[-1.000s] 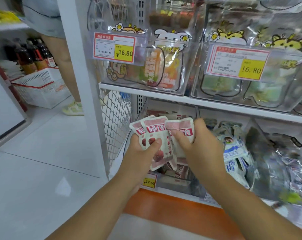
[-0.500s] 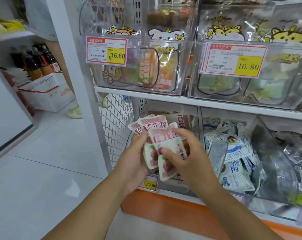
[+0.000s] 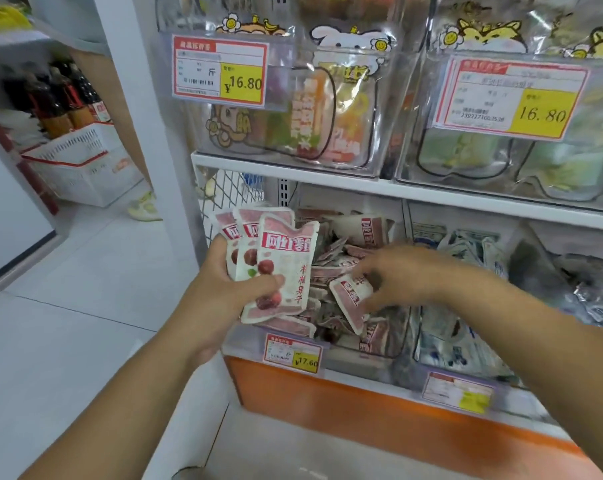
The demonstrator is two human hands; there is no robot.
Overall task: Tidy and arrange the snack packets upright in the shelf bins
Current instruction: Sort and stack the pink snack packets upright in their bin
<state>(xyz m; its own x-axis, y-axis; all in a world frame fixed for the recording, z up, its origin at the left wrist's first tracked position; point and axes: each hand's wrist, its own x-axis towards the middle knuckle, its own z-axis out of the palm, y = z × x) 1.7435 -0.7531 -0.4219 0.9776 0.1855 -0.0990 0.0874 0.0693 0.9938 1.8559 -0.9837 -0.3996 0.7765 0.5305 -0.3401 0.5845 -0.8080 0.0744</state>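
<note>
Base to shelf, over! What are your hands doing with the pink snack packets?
Left hand grips three pink-and-white plastic snack packets, fanned, upright. Right hand pinches another pink packet in the clear plastic bin. Loose packets heaped there; nothing blocking.

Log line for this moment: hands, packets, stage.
left hand: holds upright stack of three packets | right hand: pinches loose packet in bin | stage: gathering

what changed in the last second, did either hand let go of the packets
The right hand let go of the stack of pink packets and moved right and down into the bin, where it now pinches a loose packet. The left hand still holds the stack upright; shelf and price tags are unchanged.
</note>
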